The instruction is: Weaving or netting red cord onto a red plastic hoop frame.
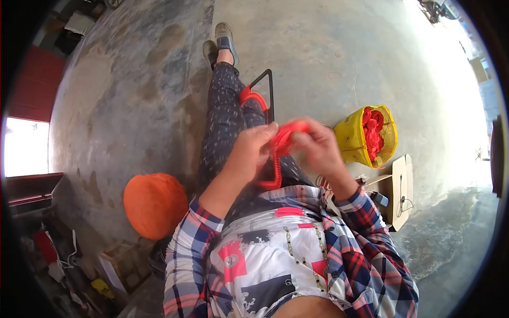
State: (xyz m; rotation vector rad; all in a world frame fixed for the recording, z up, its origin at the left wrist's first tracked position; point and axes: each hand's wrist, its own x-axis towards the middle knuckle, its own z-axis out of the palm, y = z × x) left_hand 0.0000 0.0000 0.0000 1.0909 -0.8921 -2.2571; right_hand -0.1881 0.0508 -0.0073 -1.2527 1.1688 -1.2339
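Observation:
Above my lap, my left hand [252, 150] is closed on a bundle of red cord [283, 137], its fingertips pinching the left side. My right hand [319, 147], somewhat blurred by motion, grips the bundle's right side with thumb and fingers. Across my thighs lies a thin black rectangular frame [271, 93], just beyond and below the hands. Red cord is wound closely round its near part [277, 172], and a red band [253, 98] hangs over its far left side. My hands hide the frame's middle.
A yellow bag-like container [350, 137] holding several red cord bundles [373, 139] stands on the right. Nearer is an opened cardboard box [401, 196]. An orange round cushion or stool [155, 205] sits at left, with a wooden box [124, 265] and clutter behind it. My legs stretch across concrete.

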